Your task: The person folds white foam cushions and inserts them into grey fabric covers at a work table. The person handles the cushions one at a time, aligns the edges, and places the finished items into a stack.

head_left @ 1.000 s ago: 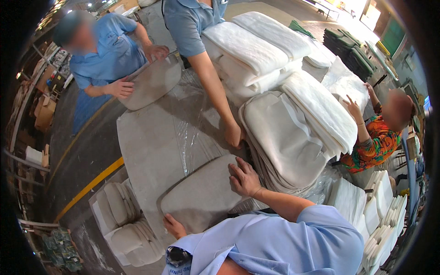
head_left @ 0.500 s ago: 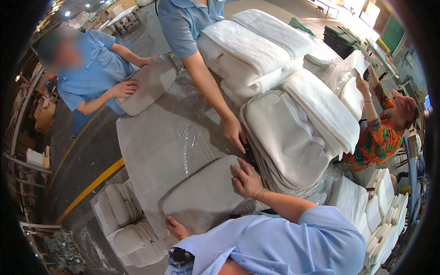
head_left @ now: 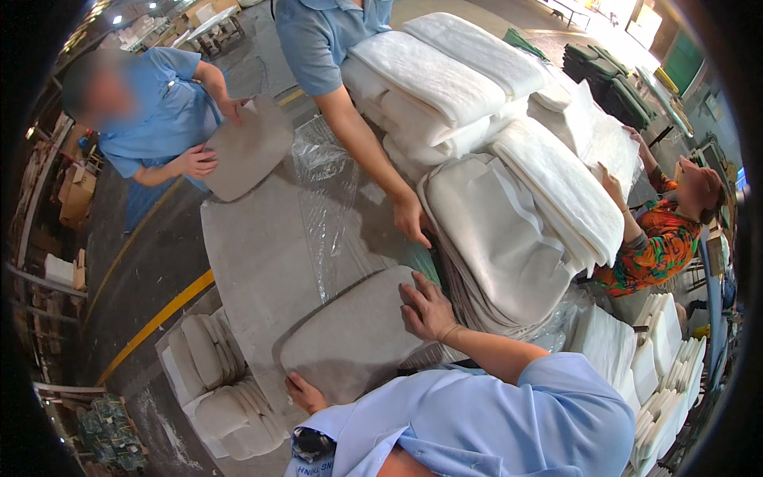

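A grey, rounded cushion pad (head_left: 350, 330) lies flat on the sheet-covered table in front of me. My right hand (head_left: 430, 308) rests on its right end, fingers spread. At its near left corner, my left hand (head_left: 306, 393) curls its fingers round the edge. Just beyond my right hand, a co-worker's hand (head_left: 412, 219) reaches down beside a stack of similar grey pads (head_left: 501, 238). A green patch (head_left: 421, 261) shows between that hand and my pad. At the far left, another co-worker holds a grey pad (head_left: 250, 151) by its edge with both hands.
White folded padding (head_left: 429, 75) is piled high at the back. Clear plastic film (head_left: 322, 171) lies across the table. Smaller grey pads (head_left: 211, 350) sit in piles at lower left, white pads (head_left: 668, 381) at lower right. Another person handles a white sheet (head_left: 608, 147) on the right.
The left co-worker's pad has been raised and tilted off the table. The hand by the stack has shifted slightly, uncovering the green patch. The person at right has lowered the white sheet. My hands stayed put.
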### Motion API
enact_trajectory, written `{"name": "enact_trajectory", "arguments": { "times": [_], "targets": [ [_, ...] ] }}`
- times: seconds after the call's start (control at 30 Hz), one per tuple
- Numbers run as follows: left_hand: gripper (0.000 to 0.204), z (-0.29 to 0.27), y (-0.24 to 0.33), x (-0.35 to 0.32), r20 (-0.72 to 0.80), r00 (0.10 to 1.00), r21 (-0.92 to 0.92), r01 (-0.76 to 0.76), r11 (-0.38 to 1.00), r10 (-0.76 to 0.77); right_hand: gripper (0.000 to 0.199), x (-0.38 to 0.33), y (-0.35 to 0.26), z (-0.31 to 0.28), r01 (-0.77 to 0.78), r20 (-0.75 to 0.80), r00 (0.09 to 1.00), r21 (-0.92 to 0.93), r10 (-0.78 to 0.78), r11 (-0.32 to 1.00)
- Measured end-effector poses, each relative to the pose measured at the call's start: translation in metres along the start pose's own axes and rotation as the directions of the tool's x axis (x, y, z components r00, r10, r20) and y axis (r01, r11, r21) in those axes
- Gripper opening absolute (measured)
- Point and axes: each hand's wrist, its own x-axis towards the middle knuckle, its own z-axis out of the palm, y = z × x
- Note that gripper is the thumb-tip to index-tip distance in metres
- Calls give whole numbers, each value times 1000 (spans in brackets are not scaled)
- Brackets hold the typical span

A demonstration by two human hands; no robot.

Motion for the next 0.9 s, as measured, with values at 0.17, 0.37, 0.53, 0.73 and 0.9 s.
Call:
{"name": "enact_trajectory", "arguments": {
  "times": [0.17, 0.37, 0.53, 0.73, 0.9],
  "targets": [
    [73, 0, -1, 0, -40, 999, 13, 3, 1000, -2, 53, 2, 0, -2, 17, -2, 1000, 9, -17, 1000],
    [70, -2, -2, -2, -3, 1000, -26, -9, 1000, 9, 52, 0, -3, -4, 8, 3, 1000, 7, -8, 1000],
    [69, -5, 0, 2, -8, 998, 13, -62, 998, 62, 54, -1, -2, -1, 28, -20, 999, -6, -28, 1000],
    [65, -13, 4, -3, 70, 997, -39, 25, 999, -22, 58, -3, -3, 3, 29, -18, 999, -18, -30, 999],
    [65, -17, 3, 2, 119, 991, -88, 68, 994, -58, 72, 0, -19, -3, -201, 0, 980, 40, 201, 979]
  ]
}}
